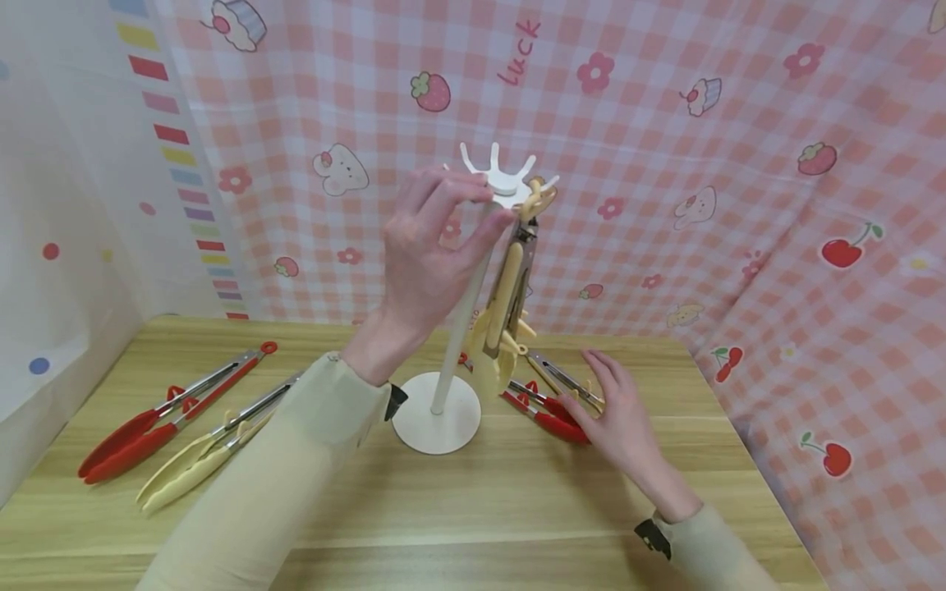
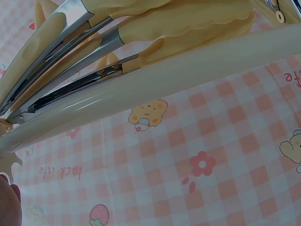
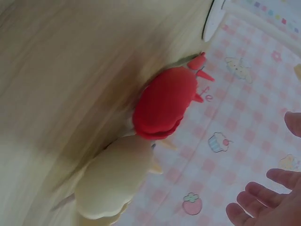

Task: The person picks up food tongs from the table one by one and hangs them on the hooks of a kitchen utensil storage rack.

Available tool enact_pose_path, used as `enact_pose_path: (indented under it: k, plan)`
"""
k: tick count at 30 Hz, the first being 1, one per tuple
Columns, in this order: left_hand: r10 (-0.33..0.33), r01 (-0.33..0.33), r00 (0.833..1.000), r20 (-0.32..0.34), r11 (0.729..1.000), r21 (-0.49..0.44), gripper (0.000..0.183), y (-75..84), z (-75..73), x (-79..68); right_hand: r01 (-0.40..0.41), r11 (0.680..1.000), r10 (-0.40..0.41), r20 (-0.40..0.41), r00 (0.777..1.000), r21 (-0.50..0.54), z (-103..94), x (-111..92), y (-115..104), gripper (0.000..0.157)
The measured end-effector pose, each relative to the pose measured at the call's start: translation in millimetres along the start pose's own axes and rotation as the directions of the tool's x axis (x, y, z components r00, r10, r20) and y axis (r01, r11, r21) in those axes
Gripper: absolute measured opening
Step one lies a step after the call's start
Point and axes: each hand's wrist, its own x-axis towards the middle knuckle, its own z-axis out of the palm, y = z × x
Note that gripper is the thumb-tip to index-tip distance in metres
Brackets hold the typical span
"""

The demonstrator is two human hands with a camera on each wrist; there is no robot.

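My left hand is at the top of a white utensil stand, its thumb and fingers pinching the edge of the hooked disc. From a hook on the right hang yellow-and-steel kitchen tongs, heads down; overlapping arms make their number hard to tell. The left wrist view shows these tongs beside the pale pole. My right hand has its fingers spread, holding nothing, beside red tongs and yellow tongs on the table. In the right wrist view, that hand is apart from both heads.
On the left of the wooden table lie another pair of red tongs and another pair of yellow tongs. The stand's round base rests at mid-table. A pink checked cloth hangs behind and on the right.
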Motion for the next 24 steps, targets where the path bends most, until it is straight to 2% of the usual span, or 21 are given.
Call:
enact_pose_path:
  k: [8,24]
  plan:
    - [0.004,-0.004,1.000,-0.001,1.000,0.003,0.024,-0.1,-0.1,-0.1,-0.079,0.997,0.080,0.073,0.994,-0.022,-3.3,3.0,9.4,0.072]
    - [0.004,-0.004,1.000,-0.007,1.000,0.005,0.023,-0.6,-0.1,0.1,-0.070,0.995,0.080,0.141,0.987,-0.076,2.8,7.3,35.1,0.070]
